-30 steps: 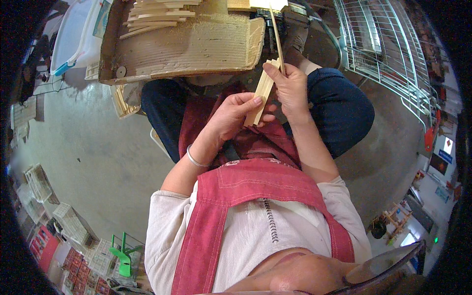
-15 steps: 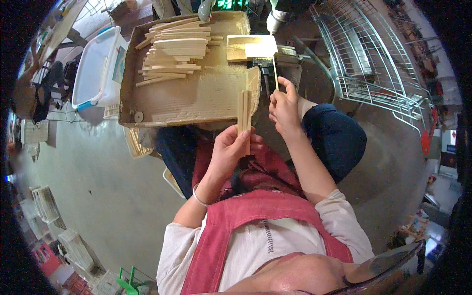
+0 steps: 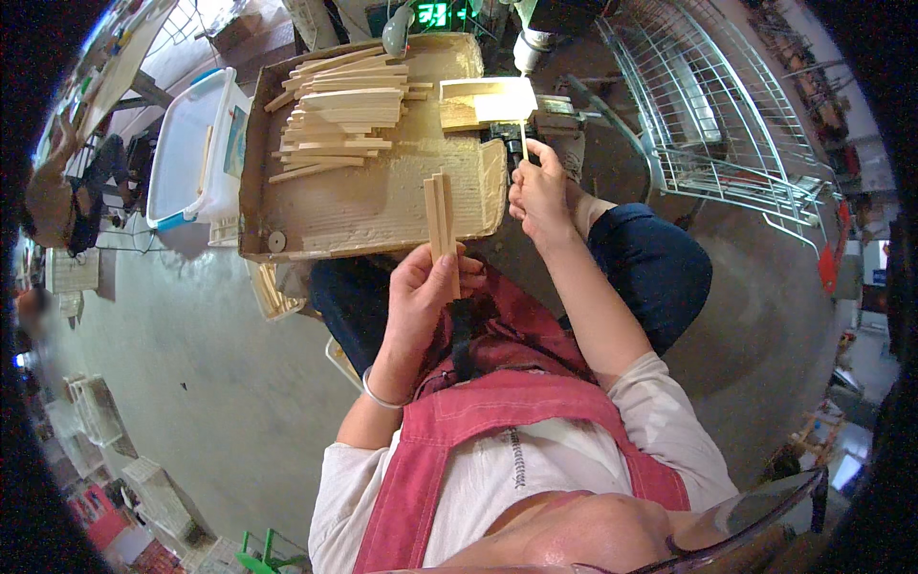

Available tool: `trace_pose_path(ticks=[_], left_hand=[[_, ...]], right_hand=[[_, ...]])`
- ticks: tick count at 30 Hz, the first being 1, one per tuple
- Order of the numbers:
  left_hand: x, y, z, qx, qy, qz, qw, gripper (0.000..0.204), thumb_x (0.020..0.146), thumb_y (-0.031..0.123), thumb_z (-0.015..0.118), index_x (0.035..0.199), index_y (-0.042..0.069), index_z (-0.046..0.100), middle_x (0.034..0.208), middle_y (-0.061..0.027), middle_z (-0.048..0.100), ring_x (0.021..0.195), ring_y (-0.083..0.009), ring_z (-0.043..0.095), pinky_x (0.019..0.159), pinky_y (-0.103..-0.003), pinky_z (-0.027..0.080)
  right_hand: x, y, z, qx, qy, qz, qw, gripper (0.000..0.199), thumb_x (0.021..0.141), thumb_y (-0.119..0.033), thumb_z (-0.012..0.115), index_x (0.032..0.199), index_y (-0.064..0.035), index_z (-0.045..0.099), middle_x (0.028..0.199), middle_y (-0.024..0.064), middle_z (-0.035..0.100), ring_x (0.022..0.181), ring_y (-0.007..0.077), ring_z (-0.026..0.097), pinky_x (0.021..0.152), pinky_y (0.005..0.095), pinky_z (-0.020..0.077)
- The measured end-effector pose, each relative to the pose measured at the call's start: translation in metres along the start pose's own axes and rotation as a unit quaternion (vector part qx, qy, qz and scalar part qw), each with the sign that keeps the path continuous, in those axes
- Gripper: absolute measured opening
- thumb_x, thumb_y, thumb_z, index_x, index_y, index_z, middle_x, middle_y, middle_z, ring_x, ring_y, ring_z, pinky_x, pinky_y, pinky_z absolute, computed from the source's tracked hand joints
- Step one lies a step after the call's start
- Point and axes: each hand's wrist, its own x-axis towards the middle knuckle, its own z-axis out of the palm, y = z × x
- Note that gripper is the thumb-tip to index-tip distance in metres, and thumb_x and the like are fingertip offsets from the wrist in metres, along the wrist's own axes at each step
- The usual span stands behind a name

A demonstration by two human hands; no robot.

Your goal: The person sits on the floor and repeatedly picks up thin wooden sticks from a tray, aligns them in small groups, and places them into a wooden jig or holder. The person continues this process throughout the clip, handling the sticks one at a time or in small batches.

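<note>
My left hand (image 3: 419, 282) is closed around a small bundle of thin wooden strips (image 3: 440, 212), which stand up out of the fingers in front of my lap. To its right, my right hand (image 3: 543, 196) pinches one narrow wooden strip (image 3: 524, 145) between thumb and fingers. The far end of that strip meets a brightly lit wooden block (image 3: 461, 117); glare hides the exact contact. Just above the block hangs a white machine head (image 3: 529, 50). Many more wooden strips (image 3: 349, 107) lie in a loose stack inside a shallow cardboard tray (image 3: 335, 212).
A white plastic bin (image 3: 186, 158) stands left of the tray. At the right is a wire rack (image 3: 712, 115). A round washer-like disc (image 3: 277, 241) lies at the tray's near left corner, and a grey rounded lamp-like object (image 3: 396, 33) is at its far edge.
My left hand has shifted left with its bundle of strips. My right hand has moved slightly forward and left, carrying its single strip, which now shows less length beyond the fingers.
</note>
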Motion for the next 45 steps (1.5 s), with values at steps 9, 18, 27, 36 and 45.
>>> trace_pose_path(ticks=[9, 18, 27, 36, 45], left_hand=[[0.076, 0.061, -0.029, 0.372, -0.015, 0.091, 0.924, 0.024, 0.101, 0.022, 0.061, 0.111, 0.0, 0.065, 0.093, -0.011, 0.073, 0.079, -0.0168, 0.07, 0.069, -0.029, 0.054], [0.23, 0.066, 0.021, 0.788, -0.004, 0.178, 0.589, 0.024, 0.092, 0.015, 0.051, 0.086, 0.003, 0.071, 0.096, -0.0232, 0.071, 0.095, -0.0411, 0.069, 0.082, -0.05, 0.054], [0.268, 0.052, 0.015, 0.771, 0.021, 0.297, 0.563, 0.027, 0.09, 0.03, 0.066, 0.09, 0.004, 0.071, 0.093, -0.0181, 0.07, 0.089, -0.0355, 0.069, 0.078, -0.049, 0.055], [0.263, 0.062, 0.049, 0.784, 0.051, 0.423, 0.451, 0.045, 0.073, 0.037, 0.083, 0.105, 0.009, 0.069, 0.102, -0.0101, 0.062, 0.099, -0.0292, 0.059, 0.083, -0.041, 0.046], [0.301, 0.054, 0.059, 0.809, 0.048, 0.343, 0.475, 0.039, 0.069, 0.047, 0.081, 0.085, 0.012, 0.076, 0.096, -0.0114, 0.067, 0.096, -0.0301, 0.063, 0.078, -0.043, 0.047]], right_hand=[[-0.019, -0.026, -0.013, -0.055, -0.125, -0.086, 0.987, 0.039, 0.1, -0.007, 0.048, 0.138, -0.004, 0.051, 0.072, -0.0042, 0.048, 0.046, 0.0016, 0.035, 0.039, 0.0195, 0.026], [-0.009, 0.006, -0.054, -0.202, -0.061, -0.249, 0.945, 0.035, 0.098, -0.001, 0.049, 0.132, -0.0015, 0.057, 0.092, 0.0043, 0.063, 0.071, 0.0089, 0.05, 0.065, 0.0271, 0.0448], [0.023, 0.024, -0.058, -0.227, -0.031, -0.247, 0.942, 0.034, 0.098, -0.002, 0.048, 0.131, -0.0002, 0.058, 0.119, 0.0222, 0.068, 0.106, 0.0324, 0.068, 0.091, 0.0383, 0.0519], [0.021, 0.023, -0.053, -0.224, -0.02, -0.237, 0.945, 0.034, 0.099, -0.004, 0.048, 0.13, 0.0004, 0.059, 0.121, 0.0225, 0.068, 0.113, 0.0349, 0.066, 0.095, 0.0396, 0.0511], [0.027, 0.028, -0.055, -0.216, -0.025, -0.249, 0.944, 0.034, 0.098, -0.003, 0.047, 0.13, 0.0002, 0.059, 0.117, 0.0214, 0.069, 0.107, 0.0336, 0.068, 0.091, 0.0387, 0.052]])
